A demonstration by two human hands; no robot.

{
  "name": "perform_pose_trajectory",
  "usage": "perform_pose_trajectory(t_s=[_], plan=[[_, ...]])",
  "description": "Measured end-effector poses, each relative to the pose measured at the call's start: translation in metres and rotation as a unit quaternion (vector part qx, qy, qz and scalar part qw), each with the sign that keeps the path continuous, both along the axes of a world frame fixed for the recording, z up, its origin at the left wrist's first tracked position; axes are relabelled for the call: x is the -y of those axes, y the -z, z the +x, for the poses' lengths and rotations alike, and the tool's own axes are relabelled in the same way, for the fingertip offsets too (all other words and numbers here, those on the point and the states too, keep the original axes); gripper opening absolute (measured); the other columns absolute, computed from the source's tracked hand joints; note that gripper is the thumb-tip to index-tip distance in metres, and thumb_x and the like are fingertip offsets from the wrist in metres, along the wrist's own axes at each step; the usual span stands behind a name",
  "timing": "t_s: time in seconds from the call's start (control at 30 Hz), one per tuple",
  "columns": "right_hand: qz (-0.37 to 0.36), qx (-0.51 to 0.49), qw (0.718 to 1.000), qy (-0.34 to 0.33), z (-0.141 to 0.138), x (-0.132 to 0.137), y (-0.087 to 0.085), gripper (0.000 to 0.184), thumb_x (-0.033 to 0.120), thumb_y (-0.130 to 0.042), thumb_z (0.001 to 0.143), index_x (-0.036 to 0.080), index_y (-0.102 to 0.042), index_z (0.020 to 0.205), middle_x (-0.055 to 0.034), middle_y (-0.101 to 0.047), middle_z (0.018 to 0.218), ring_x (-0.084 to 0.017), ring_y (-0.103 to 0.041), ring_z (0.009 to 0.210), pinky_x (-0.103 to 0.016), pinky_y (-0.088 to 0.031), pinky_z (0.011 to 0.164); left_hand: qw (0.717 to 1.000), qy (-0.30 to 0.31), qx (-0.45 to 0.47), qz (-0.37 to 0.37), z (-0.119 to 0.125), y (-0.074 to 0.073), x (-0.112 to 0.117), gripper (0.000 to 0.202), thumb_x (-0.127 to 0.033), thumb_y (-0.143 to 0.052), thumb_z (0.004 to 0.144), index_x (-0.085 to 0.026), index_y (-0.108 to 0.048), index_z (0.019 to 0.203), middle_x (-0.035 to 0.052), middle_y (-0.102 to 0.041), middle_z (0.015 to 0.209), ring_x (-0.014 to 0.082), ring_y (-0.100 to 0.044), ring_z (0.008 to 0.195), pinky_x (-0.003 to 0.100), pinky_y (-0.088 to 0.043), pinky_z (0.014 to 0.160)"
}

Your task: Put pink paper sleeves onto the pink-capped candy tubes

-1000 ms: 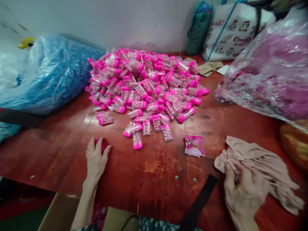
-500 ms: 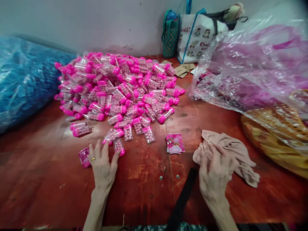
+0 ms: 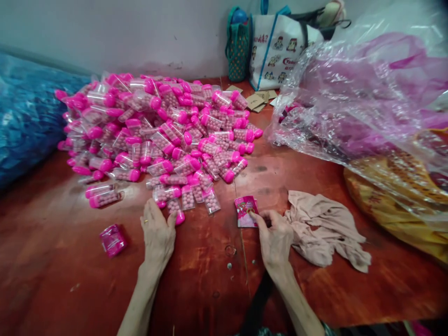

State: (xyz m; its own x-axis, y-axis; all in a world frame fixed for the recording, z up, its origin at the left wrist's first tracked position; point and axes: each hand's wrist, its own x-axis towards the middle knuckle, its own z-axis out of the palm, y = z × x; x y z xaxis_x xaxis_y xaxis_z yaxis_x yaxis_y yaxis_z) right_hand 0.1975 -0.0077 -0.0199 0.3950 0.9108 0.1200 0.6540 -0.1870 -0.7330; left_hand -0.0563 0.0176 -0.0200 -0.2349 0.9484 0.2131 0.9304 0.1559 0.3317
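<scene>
A big heap of clear tubes with pink caps (image 3: pixel 157 126), filled with pink balls, covers the middle of the red-brown table (image 3: pixel 63 261). My left hand (image 3: pixel 158 233) lies flat at the heap's near edge, fingers apart, touching a pink-capped tube (image 3: pixel 174 211). My right hand (image 3: pixel 275 235) pinches the near edge of a small stack of pink printed stickers (image 3: pixel 246 205). A beige cloth (image 3: pixel 325 228) lies just right of that hand. A small pink packet (image 3: pixel 112 240) rests on the table left of my left hand.
A blue plastic sack (image 3: pixel 24 121) fills the left side. A clear bag of pink items (image 3: pixel 364 98) and an orange bag (image 3: pixel 399 200) crowd the right. Tote bags (image 3: pixel 276 46) and cardboard scraps (image 3: pixel 255 100) stand by the back wall.
The view swung right. My left hand let go of the pink packet and slid to the heap's near tubes. My right hand left the beige cloth and reached the stickers.
</scene>
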Motion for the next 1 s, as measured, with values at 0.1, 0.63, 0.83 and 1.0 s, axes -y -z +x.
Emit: perform_pose_trajectory(t_s=[0.1,0.63,0.83,1.0], plan=[[0.012,0.022,1.0,-0.007,0.0,0.0,0.001,0.028,0.037,-0.05,0.083,0.016,-0.058,0.067,-0.0038,-0.06,0.065,-0.018,-0.052,0.063,-0.029,-0.035,0.061,0.999,-0.008,0.033,0.0,0.019,0.002,-0.011,0.08,-0.048,-0.033,0.083,0.012,-0.014,0.132,0.0364,-0.02,0.135,0.0366,-0.017,0.128,0.05,-0.015,0.102],[0.052,0.058,0.997,-0.026,0.001,-0.001,0.009,0.027,0.029,-0.042,0.088,0.015,-0.063,0.08,-0.0047,-0.057,0.068,-0.017,-0.051,0.065,-0.028,-0.036,0.062,0.999,0.036,-0.015,0.032,0.096,-0.003,-0.065,0.092,-0.058,-0.046,0.072,-0.009,-0.006,0.139,0.0293,0.001,0.142,0.0399,0.005,0.13,0.067,-0.008,0.092],[0.089,0.004,0.996,-0.021,0.005,0.0,0.0,0.025,0.026,-0.042,0.088,0.015,-0.065,0.085,-0.0041,-0.057,0.072,-0.015,-0.052,0.066,-0.026,-0.04,0.062,0.989,0.071,0.025,0.131,0.092,-0.009,-0.051,0.089,-0.05,-0.056,0.07,-0.009,-0.016,0.138,0.0271,-0.002,0.143,0.0392,0.005,0.13,0.063,-0.008,0.096],[0.106,-0.123,0.986,-0.018,0.005,0.001,-0.007,0.019,0.026,-0.05,0.083,0.016,-0.066,0.086,-0.0033,-0.06,0.073,-0.015,-0.055,0.068,-0.028,-0.043,0.064,0.953,0.149,0.179,0.192,0.103,-0.024,-0.011,0.064,-0.03,-0.064,0.07,-0.017,-0.041,0.127,0.016,-0.039,0.133,0.0294,-0.027,0.126,0.047,-0.022,0.102]])
